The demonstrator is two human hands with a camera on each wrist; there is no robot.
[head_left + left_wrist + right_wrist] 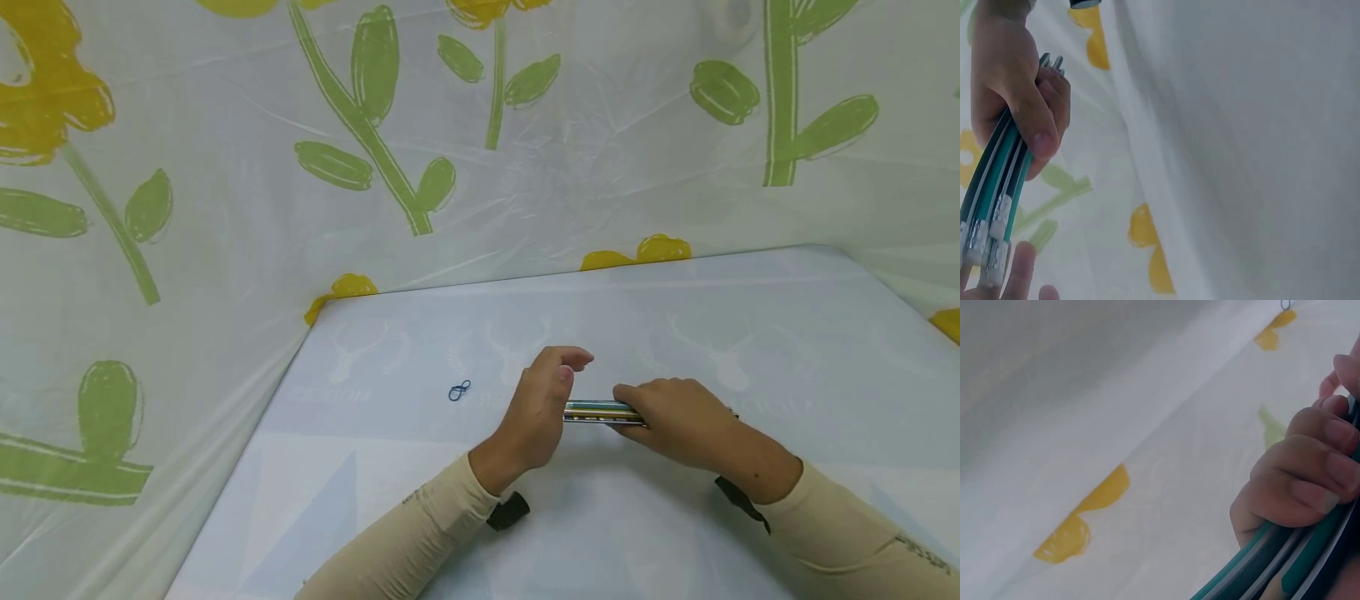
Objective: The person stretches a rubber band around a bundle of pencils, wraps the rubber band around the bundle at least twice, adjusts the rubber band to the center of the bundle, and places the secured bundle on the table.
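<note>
My right hand [682, 421] grips a bundle of pencils [592, 412], held lengthwise between my two hands. In the right wrist view its fingers [1288, 481] curl round green and dark shafts with grey stripes. My left hand [531, 417] stands upright at the bundle's left end, palm toward it and thumb up. The left wrist view shows white erasers [994, 262] in silvery ferrules right at the left fingers [1020, 272], which are extended. A small blue twisted loop [459, 390], like a rubber band, lies on the table to the left of my hands.
The pale table [360, 500] has faint deer and triangle prints. A white curtain with yellow flowers and green leaves [247, 192] hangs behind and to the left of its edge. Dark straps [510, 511] sit beneath both wrists.
</note>
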